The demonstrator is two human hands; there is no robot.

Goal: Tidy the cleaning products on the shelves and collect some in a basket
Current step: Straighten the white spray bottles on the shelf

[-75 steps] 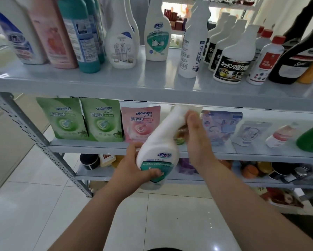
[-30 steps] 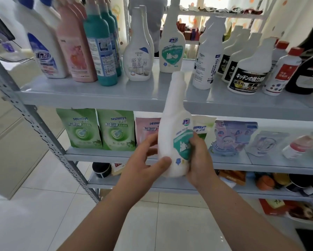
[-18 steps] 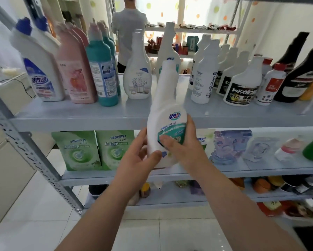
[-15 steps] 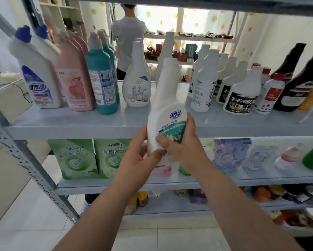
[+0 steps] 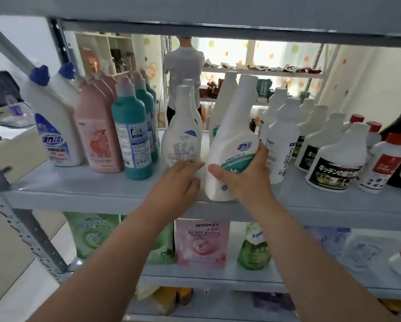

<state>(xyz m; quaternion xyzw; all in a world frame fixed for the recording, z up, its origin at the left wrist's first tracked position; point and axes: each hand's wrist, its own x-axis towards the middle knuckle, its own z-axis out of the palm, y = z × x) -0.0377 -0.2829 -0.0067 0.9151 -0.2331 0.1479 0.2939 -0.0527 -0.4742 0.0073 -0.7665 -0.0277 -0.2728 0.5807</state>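
Standing at the left end of the grey shelf [image 5: 78, 189] are two white bottles with blue caps [image 5: 51, 122]. Just to their right is a row of pink bottles [image 5: 97, 135], and then a row of teal bottles [image 5: 132, 135]. Each row runs back to the far side.

Next comes a white bottle with grey writing [image 5: 183, 140]. The left hand [image 5: 181, 180] is stretched out low over the shelf with its fingers straight, holding nothing. Its fingertips are at the foot of that bottle and may be touching it, but it is hard to tell.

Just right of this hand is the white bottle with the green label [image 5: 229, 145]. It is at the near edge of the shelf and it leans, with its top tipped to the right. The right hand [image 5: 246, 177] grips it low down — thumb across the front, fingers curled round the right side. A second white bottle [image 5: 221, 105] stands upright behind it.

Further right are tall white bottles with small print [image 5: 279, 145], then white bottles with black labels [image 5: 334, 163], then white bottles with red caps [image 5: 385, 161].

On the lower shelf [image 5: 218, 278], green pouches [image 5: 90, 235] stand to the left and a pink pouch [image 5: 203, 242] stands under the hands.
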